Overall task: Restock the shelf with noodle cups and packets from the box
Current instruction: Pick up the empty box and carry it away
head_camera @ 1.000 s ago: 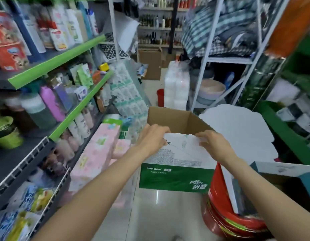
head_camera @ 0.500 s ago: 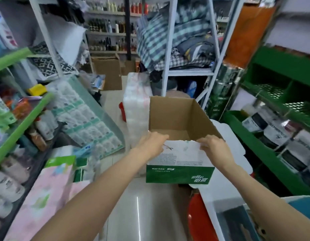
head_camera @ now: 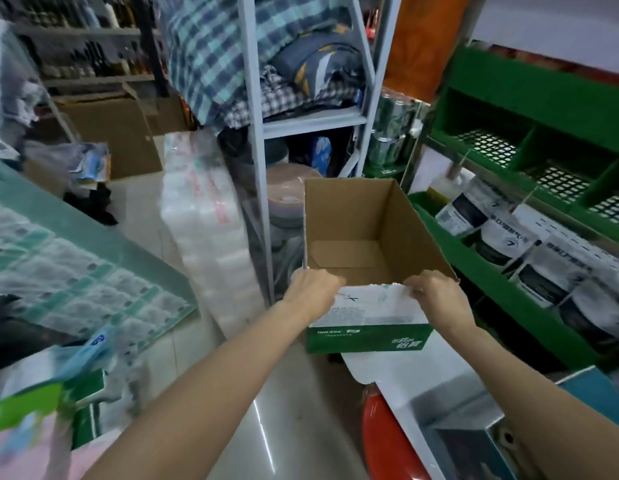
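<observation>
An open cardboard box (head_camera: 370, 317), white and green outside and brown inside, hangs in front of me at mid-frame. Its visible inside holds nothing. My left hand (head_camera: 313, 284) grips the near rim at its left corner. My right hand (head_camera: 436, 294) grips the same rim at its right corner. A green shelf unit (head_camera: 530, 98) stands at the right, with bare perforated compartments on its upper tier. Noodle cups (head_camera: 509, 237) with black and white lids fill the tier below, just right of the box.
A white metal rack (head_camera: 266, 168) with folded checked fabric stands behind the box. Wrapped tissue-roll packs (head_camera: 204, 216) lean at its left. A red bucket (head_camera: 384, 434) and a white carton flap (head_camera: 422, 386) lie below my right arm. Tissue packs (head_camera: 69, 271) fill the left.
The view has swung right, away from the left shelves and toward the green shelf unit. The box travelled with my hands; both grips on its near rim are unchanged.
</observation>
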A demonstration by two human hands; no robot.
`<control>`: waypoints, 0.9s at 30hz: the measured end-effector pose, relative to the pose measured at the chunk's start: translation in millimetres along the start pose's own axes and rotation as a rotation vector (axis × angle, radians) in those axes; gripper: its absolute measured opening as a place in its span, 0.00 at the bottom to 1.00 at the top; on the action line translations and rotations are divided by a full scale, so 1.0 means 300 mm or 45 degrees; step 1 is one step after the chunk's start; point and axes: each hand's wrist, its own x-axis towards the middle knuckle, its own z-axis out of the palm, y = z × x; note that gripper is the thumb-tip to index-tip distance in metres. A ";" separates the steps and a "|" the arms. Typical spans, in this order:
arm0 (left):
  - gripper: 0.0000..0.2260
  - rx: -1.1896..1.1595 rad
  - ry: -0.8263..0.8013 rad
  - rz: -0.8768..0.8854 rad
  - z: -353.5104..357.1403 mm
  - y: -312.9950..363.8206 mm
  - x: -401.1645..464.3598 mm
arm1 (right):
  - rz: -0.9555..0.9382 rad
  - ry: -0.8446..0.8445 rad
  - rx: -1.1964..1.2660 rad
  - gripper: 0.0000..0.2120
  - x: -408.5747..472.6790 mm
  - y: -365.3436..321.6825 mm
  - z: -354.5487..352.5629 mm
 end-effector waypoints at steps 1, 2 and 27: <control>0.12 0.003 -0.002 0.005 0.009 0.011 0.032 | 0.014 -0.001 -0.003 0.17 0.020 0.024 0.006; 0.12 0.014 -0.005 0.014 0.014 0.025 0.063 | 0.022 -0.008 -0.009 0.17 0.040 0.049 0.011; 0.09 -0.371 -0.380 -0.109 0.357 0.470 0.603 | -0.080 -0.259 0.108 0.11 0.238 0.590 0.285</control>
